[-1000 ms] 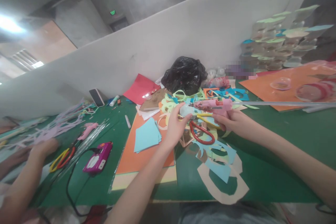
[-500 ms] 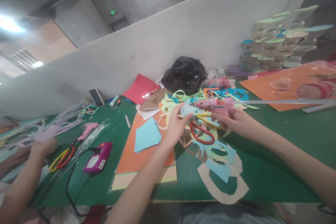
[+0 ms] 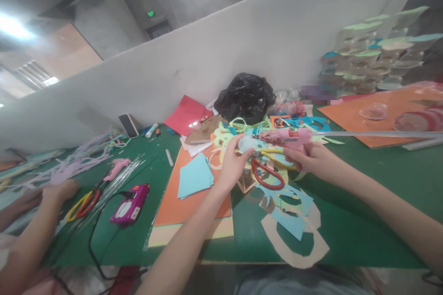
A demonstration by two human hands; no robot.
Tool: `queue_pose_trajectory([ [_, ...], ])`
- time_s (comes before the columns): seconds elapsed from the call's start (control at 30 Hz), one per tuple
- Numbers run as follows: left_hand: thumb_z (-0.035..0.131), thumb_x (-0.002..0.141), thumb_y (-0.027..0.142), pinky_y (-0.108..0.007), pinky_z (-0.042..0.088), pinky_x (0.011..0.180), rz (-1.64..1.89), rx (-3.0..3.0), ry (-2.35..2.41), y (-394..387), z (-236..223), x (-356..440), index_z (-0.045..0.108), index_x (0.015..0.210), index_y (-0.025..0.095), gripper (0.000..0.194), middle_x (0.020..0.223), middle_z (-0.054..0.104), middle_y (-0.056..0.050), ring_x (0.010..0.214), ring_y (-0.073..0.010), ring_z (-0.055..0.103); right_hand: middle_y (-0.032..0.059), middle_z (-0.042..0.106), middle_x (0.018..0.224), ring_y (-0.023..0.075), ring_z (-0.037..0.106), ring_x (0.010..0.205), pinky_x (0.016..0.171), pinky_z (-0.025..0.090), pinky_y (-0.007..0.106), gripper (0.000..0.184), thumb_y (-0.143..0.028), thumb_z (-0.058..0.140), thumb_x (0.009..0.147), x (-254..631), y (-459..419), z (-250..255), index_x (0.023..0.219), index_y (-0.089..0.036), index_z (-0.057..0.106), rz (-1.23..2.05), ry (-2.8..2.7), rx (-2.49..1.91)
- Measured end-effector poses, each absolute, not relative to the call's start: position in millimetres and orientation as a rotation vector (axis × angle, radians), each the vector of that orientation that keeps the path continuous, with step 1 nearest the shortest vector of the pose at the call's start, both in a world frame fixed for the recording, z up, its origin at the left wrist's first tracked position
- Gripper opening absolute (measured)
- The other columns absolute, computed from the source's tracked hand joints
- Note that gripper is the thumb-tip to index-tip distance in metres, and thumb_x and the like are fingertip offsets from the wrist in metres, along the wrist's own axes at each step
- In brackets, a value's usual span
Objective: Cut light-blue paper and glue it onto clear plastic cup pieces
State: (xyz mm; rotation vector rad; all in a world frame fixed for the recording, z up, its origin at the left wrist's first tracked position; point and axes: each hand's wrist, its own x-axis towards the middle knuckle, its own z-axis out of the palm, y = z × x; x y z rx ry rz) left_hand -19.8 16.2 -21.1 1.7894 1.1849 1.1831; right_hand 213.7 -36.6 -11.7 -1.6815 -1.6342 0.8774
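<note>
My left hand (image 3: 235,159) pinches a small clear plastic cup (image 3: 246,144), rounded and pale, between thumb and fingers. My right hand (image 3: 306,156) is wrapped round the handle of a pink hot glue gun (image 3: 285,136). Its nozzle points left and meets or nearly meets the cup. A long clear glue stick (image 3: 363,134) sticks out of the gun's back. Just below both hands lie scissors (image 3: 268,177) with red and yellow handles, their blades hidden. Cut paper scraps (image 3: 294,239) in blue and cream spread beneath and in front of them.
Blue paper sheets (image 3: 195,176) lie on orange paper (image 3: 169,212) at left. A black plastic bag (image 3: 245,97) rests against the partition. A purple power box (image 3: 130,205) with a black cable sits further left, near another person's hands (image 3: 57,191). Stacked clear cups (image 3: 374,62) stand at right.
The view has shifted slightly. My hands keep the cup and glue gun nozzle together almost unmoved. The other person's hands at left have moved a little.
</note>
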Motion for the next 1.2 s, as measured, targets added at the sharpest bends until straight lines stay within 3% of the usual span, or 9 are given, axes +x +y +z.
queue_pose_trajectory([
  [0.3, 0.068, 0.086, 0.03, -0.035, 0.049, 0.098, 1.172, 1.805, 1.195, 16, -21, -20, 0.057, 0.126, 0.026, 0.041, 0.134, 0.06, -0.007, 0.121, -0.0231, 0.058, 0.0044, 0.06, 0.058, 0.0174, 0.056, 0.057, 0.06, 0.043, 0.032, 0.069, -0.088, 0.047, 0.073, 211, -38, -7, 0.06, -0.02, 0.051, 0.9, -1.599, -1.748],
  [0.63, 0.068, 0.086, 0.03, -0.031, 0.052, 0.087, 1.166, 1.798, 1.212, 15, -19, -20, 0.057, 0.125, 0.026, 0.041, 0.134, 0.059, -0.007, 0.119, -0.0232, 0.058, 0.005, 0.06, 0.058, 0.0171, 0.056, 0.058, 0.06, 0.043, 0.031, 0.071, -0.087, 0.043, 0.077, 212, -38, -7, 0.054, -0.02, 0.05, 0.895, -1.659, -1.7],
  [0.97, 0.069, 0.085, 0.029, -0.033, 0.05, 0.093, 1.198, 1.79, 1.235, 17, -18, -19, 0.057, 0.126, 0.025, 0.043, 0.134, 0.059, -0.007, 0.123, -0.0239, 0.056, 0.0038, 0.056, 0.062, 0.0171, 0.053, 0.063, 0.061, 0.04, 0.029, 0.068, -0.081, 0.048, 0.081, 212, -43, -2, 0.064, -0.017, 0.06, 0.927, -1.686, -1.638],
  [1.2, 0.067, 0.086, 0.029, -0.032, 0.052, 0.087, 1.192, 1.765, 1.206, 15, -17, -18, 0.057, 0.126, 0.024, 0.042, 0.132, 0.06, -0.008, 0.117, -0.0233, 0.059, 0.0033, 0.054, 0.06, 0.015, 0.048, 0.06, 0.06, 0.037, 0.029, 0.064, -0.076, 0.048, 0.084, 209, -48, 2, 0.062, -0.016, 0.057, 0.96, -1.73, -1.589],
])
